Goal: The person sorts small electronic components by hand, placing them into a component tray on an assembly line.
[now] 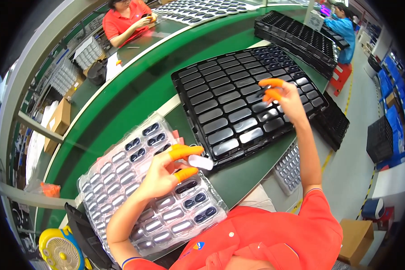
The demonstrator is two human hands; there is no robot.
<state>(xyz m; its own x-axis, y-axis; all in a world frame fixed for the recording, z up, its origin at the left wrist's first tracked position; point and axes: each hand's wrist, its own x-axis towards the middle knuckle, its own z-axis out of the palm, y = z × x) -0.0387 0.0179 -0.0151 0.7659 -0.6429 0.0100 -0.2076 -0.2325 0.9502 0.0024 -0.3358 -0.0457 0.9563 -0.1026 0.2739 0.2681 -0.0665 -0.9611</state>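
Two hands work: left hand point(164, 173) pinches a small pale part point(200, 162) lengthwise toward the black tray point(198, 96), where right hand point(285, 100) pinches a dark part point(262, 92).

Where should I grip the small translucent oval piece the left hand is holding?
Pinch the small translucent oval piece across its narrow width, coming from above. It is flat and elongated, and the left hand already holds one end between capped fingertips, leaving the outer end free.

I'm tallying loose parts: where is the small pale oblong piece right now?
In the head view, lower centre: the pale piece is pinched in the left hand, above the clear blister tray, beside the black tray.
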